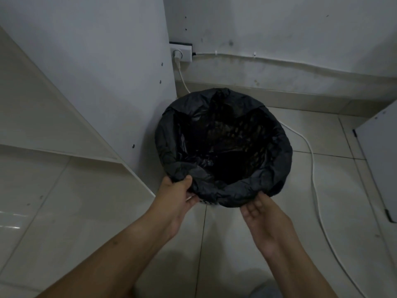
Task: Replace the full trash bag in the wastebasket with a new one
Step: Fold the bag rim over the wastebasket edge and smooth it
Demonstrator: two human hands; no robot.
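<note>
A black trash bag (277,147) lines a round wastebasket on the floor, its edge folded over the rim all the way round. Only a small strip of the perforated white wastebasket (205,202) shows below the bag at the near side. My left hand (179,195) grips the folded bag edge at the near left rim, thumb on top. My right hand (261,211) is at the near right rim, palm up, fingertips under the bag's fold; whether it pinches the plastic is hidden. The bag's inside is dark and appears hollow.
A white cabinet panel (107,72) stands close on the left of the basket. A wall socket with a plug (181,53) sits behind it, and a white cable (311,164) trails over the tiled floor on the right. Another white panel (380,151) stands at far right.
</note>
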